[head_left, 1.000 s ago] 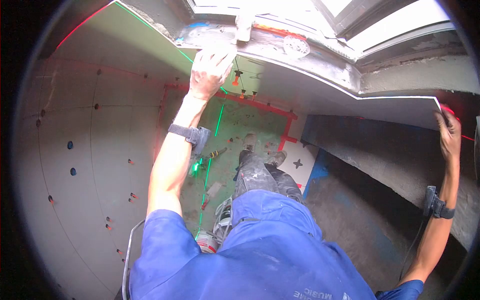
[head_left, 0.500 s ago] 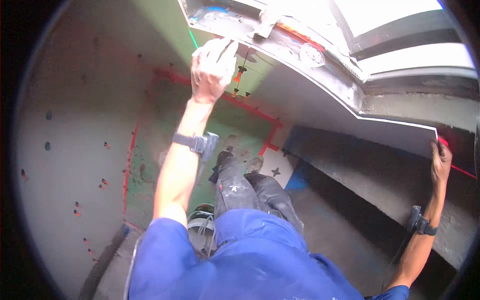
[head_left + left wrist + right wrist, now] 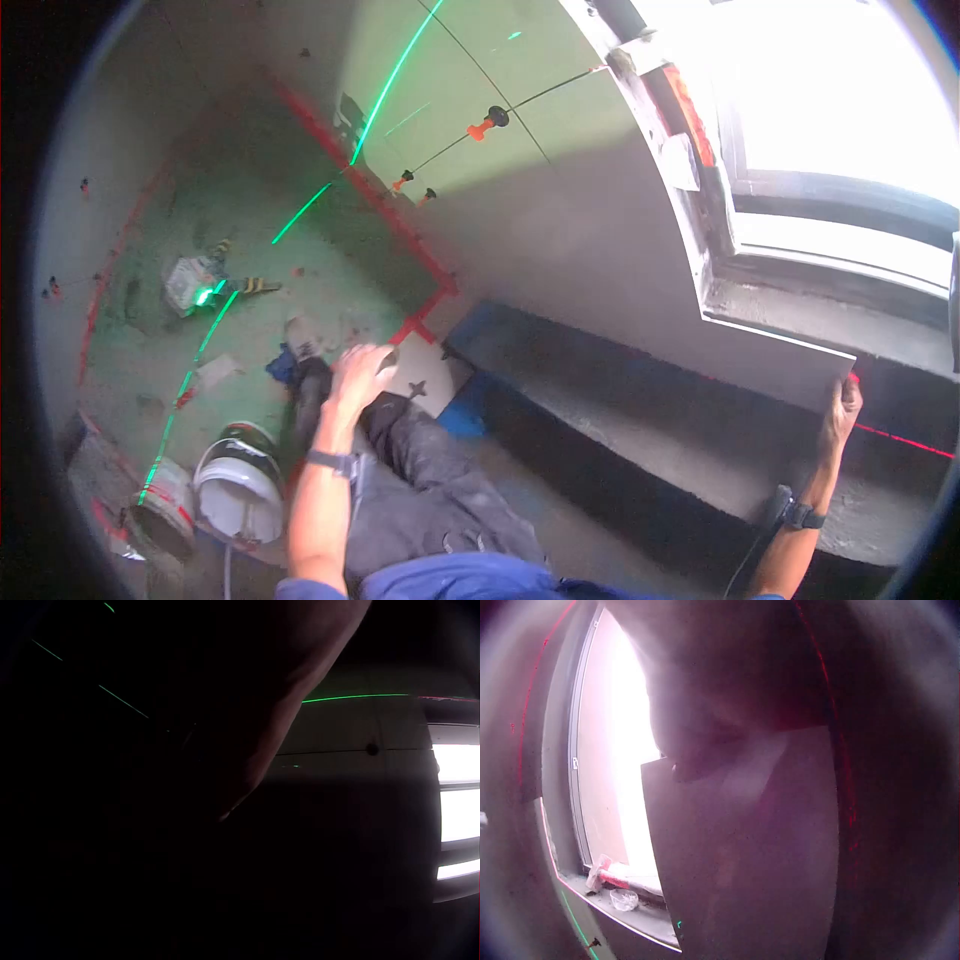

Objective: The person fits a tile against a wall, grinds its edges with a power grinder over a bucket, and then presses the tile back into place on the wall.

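Note:
A large grey wall tile (image 3: 590,240) stands along the wall under the window, its pale top edge stepping round the opening. At its right corner my right hand (image 3: 846,400) pinches the edge between thumb and fingers. The right wrist view shows that hand (image 3: 712,697) as a dark, blurred shape over the tile's top edge (image 3: 742,840). My left hand (image 3: 360,378) hangs in front of my legs, away from the tile, with loosely bent fingers overlapping a shoe in the head view. Its own wrist view is very dark, showing part of the hand (image 3: 277,697).
A laser level (image 3: 192,285) on the floor throws green lines. A white bucket (image 3: 240,500) and a second bucket (image 3: 165,520) stand at lower left. Black-and-orange tile levelling clips (image 3: 488,122) sit in the joints. A dark ledge (image 3: 600,390) runs below the tile.
My left hand has come off the tile's top edge and dropped towards my legs. My right hand stays at the tile's corner. The head view has turned, bringing the laser level and buckets into sight.

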Action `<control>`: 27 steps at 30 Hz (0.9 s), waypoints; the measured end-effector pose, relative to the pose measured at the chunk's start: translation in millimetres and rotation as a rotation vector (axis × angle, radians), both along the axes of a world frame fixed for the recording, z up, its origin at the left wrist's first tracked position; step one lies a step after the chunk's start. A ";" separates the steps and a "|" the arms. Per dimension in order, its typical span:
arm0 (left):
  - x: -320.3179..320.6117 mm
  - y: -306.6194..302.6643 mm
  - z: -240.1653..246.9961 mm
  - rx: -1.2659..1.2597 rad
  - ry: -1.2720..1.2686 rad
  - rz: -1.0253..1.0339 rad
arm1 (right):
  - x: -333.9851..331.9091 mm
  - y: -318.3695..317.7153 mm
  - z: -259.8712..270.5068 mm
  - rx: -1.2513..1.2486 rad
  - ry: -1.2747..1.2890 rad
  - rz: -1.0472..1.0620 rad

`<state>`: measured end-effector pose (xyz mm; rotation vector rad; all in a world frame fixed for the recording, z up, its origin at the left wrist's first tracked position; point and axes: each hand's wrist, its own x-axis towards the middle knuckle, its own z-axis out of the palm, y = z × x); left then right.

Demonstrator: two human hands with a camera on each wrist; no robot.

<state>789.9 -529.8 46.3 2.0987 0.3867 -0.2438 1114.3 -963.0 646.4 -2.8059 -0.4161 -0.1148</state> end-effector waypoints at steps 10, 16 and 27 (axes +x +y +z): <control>-55.3 -24.0 -84.2 -0.159 0.188 0.189 | -6.2 27.8 2.5 -0.060 0.029 -0.018; -68.4 -55.0 -118.2 -0.311 0.162 0.233 | -12.7 34.8 -9.1 0.003 -0.023 -0.029; -24.9 -80.0 -162.8 -0.665 0.215 0.497 | -20.0 55.3 -23.5 -0.033 -0.125 -0.049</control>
